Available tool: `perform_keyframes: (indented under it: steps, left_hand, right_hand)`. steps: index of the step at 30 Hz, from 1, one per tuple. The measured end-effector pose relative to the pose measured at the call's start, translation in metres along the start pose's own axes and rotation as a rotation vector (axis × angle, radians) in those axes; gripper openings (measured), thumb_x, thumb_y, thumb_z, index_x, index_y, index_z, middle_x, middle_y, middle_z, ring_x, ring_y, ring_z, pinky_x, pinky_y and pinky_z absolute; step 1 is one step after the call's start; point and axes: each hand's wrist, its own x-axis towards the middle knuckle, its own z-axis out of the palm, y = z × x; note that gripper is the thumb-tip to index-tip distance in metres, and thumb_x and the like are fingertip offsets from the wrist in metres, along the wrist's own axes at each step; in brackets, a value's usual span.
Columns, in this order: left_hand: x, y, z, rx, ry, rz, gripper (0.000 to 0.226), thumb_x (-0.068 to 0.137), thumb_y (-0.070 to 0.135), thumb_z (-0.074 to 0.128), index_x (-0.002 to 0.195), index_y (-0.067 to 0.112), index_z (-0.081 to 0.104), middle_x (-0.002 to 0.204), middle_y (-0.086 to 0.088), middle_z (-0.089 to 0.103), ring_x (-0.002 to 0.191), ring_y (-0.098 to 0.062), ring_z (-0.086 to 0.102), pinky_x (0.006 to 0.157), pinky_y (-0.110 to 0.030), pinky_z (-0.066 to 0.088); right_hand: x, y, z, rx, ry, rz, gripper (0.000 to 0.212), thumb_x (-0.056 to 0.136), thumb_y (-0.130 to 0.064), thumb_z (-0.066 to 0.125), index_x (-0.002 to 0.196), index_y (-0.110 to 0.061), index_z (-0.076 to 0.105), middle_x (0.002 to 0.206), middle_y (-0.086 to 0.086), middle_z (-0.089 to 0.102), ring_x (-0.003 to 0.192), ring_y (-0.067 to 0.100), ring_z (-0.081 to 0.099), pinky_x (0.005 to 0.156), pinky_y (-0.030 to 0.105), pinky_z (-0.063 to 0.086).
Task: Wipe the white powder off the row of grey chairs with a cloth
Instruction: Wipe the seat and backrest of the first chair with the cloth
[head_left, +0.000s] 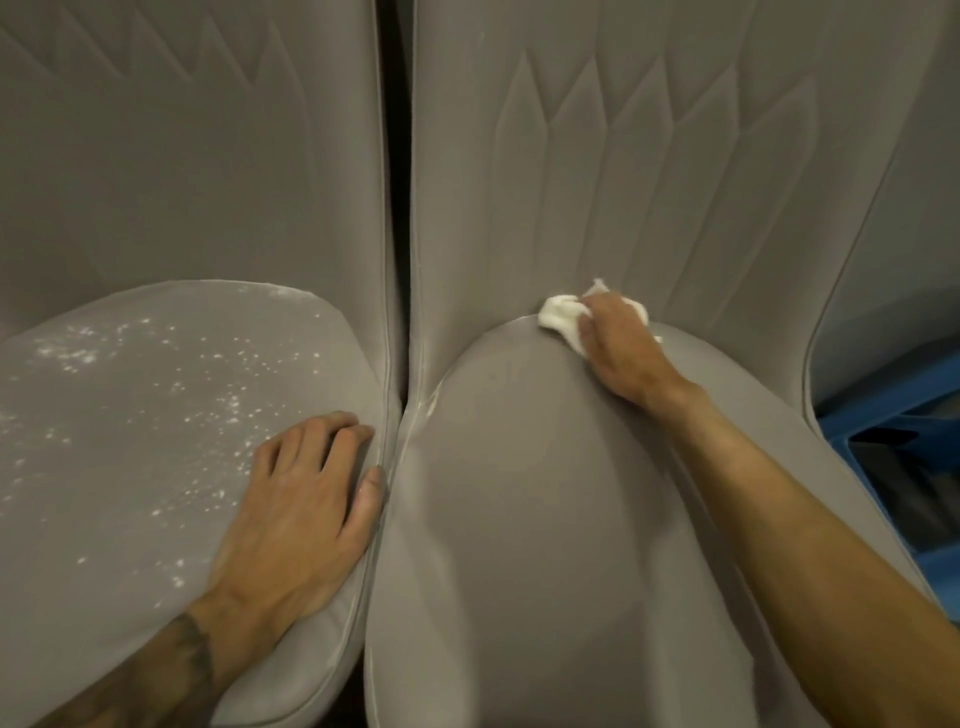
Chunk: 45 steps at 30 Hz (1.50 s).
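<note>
My right hand (618, 345) grips a white cloth (561, 317) at the back crease of the right grey chair (519, 519). My left hand (301, 499) lies flat, fingers relaxed, on the left chair (130, 415), speckled with white powder (208, 395). A blue frame (893, 410) stands far right.

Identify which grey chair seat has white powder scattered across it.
The left grey fabric seat, where the left hand rests, is speckled with white powder; the right grey seat, where the right hand holds a white cloth, looks nearly clean.
</note>
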Motion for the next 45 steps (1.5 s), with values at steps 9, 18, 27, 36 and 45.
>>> perform_keyframes:
  steps: [9, 18, 27, 36, 45]
  left_hand:
    - [0.0, 0.0, 0.001, 0.011, -0.002, 0.01, 0.045, 0.103, 0.042, 0.035, 0.133, 0.016, 0.056, 0.134, -0.004, 0.053, 0.122, -0.025, 0.051, 0.107, -0.044, 0.038]
    - [0.0, 0.001, -0.001, 0.017, -0.007, 0.007, 0.042, 0.103, 0.042, 0.034, 0.131, 0.018, 0.056, 0.132, -0.004, 0.054, 0.121, -0.024, 0.052, 0.106, -0.043, 0.039]
    - [0.0, 0.002, -0.003, 0.005, -0.006, -0.014, 0.039, 0.102, 0.04, 0.038, 0.129, 0.018, 0.057, 0.131, -0.003, 0.054, 0.12, -0.024, 0.052, 0.105, -0.045, 0.041]
    - [0.0, 0.002, -0.005, 0.004, -0.022, -0.009, 0.039, 0.102, 0.039, 0.037, 0.129, 0.019, 0.057, 0.13, -0.001, 0.052, 0.119, -0.022, 0.051, 0.106, -0.043, 0.04]
    - [0.0, -0.002, -0.002, -0.019, 0.031, 0.021, 0.041, 0.103, 0.043, 0.036, 0.127, 0.018, 0.058, 0.127, -0.001, 0.055, 0.115, -0.021, 0.053, 0.106, -0.043, 0.044]
  right_hand:
    - [0.009, -0.044, 0.024, -0.009, -0.096, -0.05, 0.038, 0.1, -0.025, 0.033, 0.114, 0.002, 0.056, 0.12, 0.025, 0.058, 0.109, 0.038, 0.055, 0.101, 0.043, 0.04]
    - [0.015, -0.055, 0.028, -0.044, -0.074, 0.012, 0.027, 0.103, -0.014, 0.041, 0.116, 0.005, 0.055, 0.124, 0.03, 0.056, 0.112, 0.04, 0.054, 0.1, 0.04, 0.032]
    - [0.013, -0.054, 0.018, -0.046, -0.051, 0.065, 0.026, 0.102, -0.015, 0.04, 0.106, 0.005, 0.056, 0.113, 0.028, 0.059, 0.106, 0.041, 0.056, 0.096, 0.041, 0.035]
    - [0.011, -0.055, 0.015, 0.001, -0.124, 0.013, 0.032, 0.104, -0.022, 0.035, 0.112, 0.003, 0.055, 0.118, 0.024, 0.058, 0.11, 0.037, 0.053, 0.097, 0.038, 0.033]
    - [-0.002, -0.078, 0.009, 0.106, -0.163, -0.134, 0.031, 0.1, -0.028, 0.038, 0.115, -0.013, 0.06, 0.114, -0.004, 0.059, 0.105, 0.01, 0.053, 0.095, 0.021, 0.038]
